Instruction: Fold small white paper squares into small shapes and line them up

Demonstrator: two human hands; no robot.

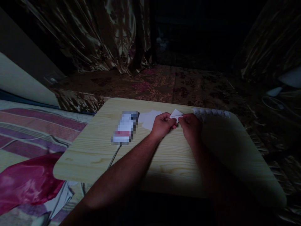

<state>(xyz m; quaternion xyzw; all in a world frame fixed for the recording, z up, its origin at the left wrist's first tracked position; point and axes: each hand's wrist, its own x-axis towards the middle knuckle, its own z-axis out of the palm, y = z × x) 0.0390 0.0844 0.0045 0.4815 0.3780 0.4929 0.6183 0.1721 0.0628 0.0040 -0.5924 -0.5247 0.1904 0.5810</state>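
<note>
Both hands meet over the far middle of a pale wooden table [98, 153]. My left hand [162, 125] and my right hand [191, 125] each pinch one side of a small folded white paper piece [176, 114], fingers closed on it. A flat white paper sheet [148, 119] lies on the table just left of my left hand. A row of several small folded white paper pieces [211, 113] runs along the far edge to the right of my right hand.
A blurred-out phone [125, 127] with a cable [114, 156] lies on the table's left part. Striped bedding [35, 125] and a red plastic bag [28, 182] lie at the left. Dark patterned curtains [98, 34] hang behind; the room is dim.
</note>
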